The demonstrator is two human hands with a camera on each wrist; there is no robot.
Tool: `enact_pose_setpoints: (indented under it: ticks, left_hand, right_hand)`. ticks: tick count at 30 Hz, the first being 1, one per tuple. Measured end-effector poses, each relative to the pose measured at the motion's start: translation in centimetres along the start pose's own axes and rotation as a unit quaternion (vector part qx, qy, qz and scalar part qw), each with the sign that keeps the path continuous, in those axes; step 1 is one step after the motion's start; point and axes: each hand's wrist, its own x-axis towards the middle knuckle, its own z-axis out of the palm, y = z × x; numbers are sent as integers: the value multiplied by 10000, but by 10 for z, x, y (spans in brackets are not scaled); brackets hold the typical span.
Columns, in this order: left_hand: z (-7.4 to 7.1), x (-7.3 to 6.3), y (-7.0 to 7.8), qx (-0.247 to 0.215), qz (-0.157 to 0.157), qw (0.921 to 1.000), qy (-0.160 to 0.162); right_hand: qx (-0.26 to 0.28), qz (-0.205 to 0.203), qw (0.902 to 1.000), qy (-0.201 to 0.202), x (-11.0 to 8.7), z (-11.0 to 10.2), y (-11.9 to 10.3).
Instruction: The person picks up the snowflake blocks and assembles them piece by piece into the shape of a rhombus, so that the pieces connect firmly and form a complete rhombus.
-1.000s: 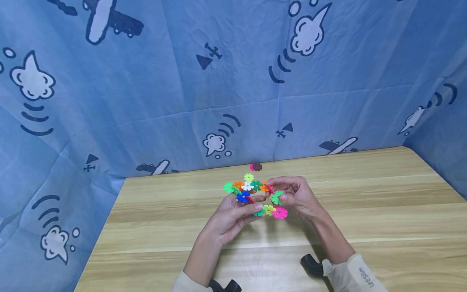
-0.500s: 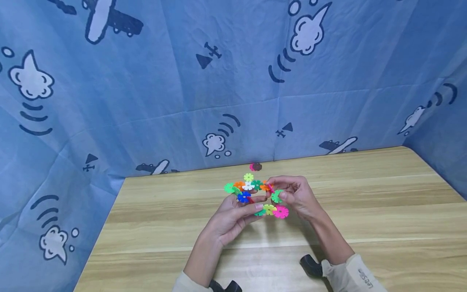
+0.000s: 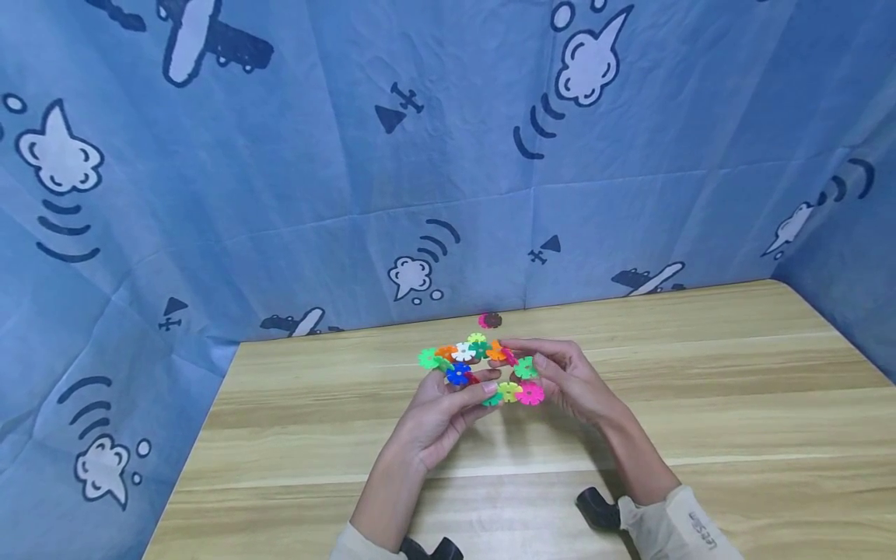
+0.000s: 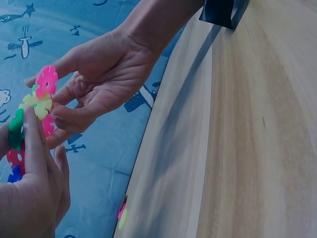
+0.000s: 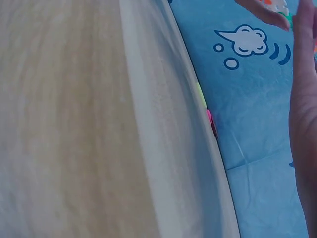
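A ring of interlocking snowflake discs is held above the table between both hands. In the head view its blue disc (image 3: 458, 374), white disc (image 3: 463, 351), yellow disc (image 3: 509, 391) and pink disc (image 3: 531, 393) show. My left hand (image 3: 435, 424) grips the ring's near left side, thumb on a teal disc (image 3: 493, 399). On the right, my right hand (image 3: 577, 383) pinches the ring, its thumb at the edge of a green disc (image 3: 526, 368) and fingers behind. The left wrist view shows the right hand (image 4: 106, 74) around the pink end of the ring. Fingers hide some discs.
On the wooden table (image 3: 294, 435), a pink disc and a dark brown disc (image 3: 494, 320) lie by the back edge. A loose yellow-green disc (image 3: 477, 338) lies just in front of them. Blue patterned cloth (image 3: 448, 155) stands behind and at the sides.
The ring has shifted slightly left and away from me with both hands. My right thumb has moved up along the green disc, and the right fingers have straightened somewhat.
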Motion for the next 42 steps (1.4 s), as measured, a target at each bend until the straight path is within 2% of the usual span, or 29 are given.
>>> enact_pose_setpoints:
  ticks: [3,6,10,13,17,19,24,27,33,39,42]
  left_hand:
    - [0,1,0,-83,21,9998,181]
    - [0,2,0,-129,37,9994,329]
    - [0,4,-1,-191,99,9987,463]
    - [-1,5,-2,-203,176,9980,565]
    - [-2,6,-3,-68,264,9977,620]
    - [-2,6,-3,25,289,9980,558]
    - [-4,4,-3,162,356,9988,301]
    - [-3,3,-1,84,353,9992,168]
    - [-3,1,3,-205,206,9996,29]
    - [-3,1,5,-297,-27,9996,23]
    - [-6,1,6,-347,-78,9994,-10]
  right_hand:
    - [153,-12,9997,-206,1,0,0]
    - [11,27,9999,-137,1,1,0]
    - [-592,170,9976,317,0,1,1]
    - [-1109,299,9905,754,1,1,3]
    - [-1520,313,9791,1312,2,3,5]
    - [-1425,267,9776,1524,3,5,6]
    - [-366,137,9843,1721,6,9,6]
    - [-28,116,9835,1806,7,10,5]
    - [-278,309,9801,1941,9,9,3]
    - [-811,445,9776,1891,8,7,-3]
    - [-883,418,9785,1818,8,6,-5]
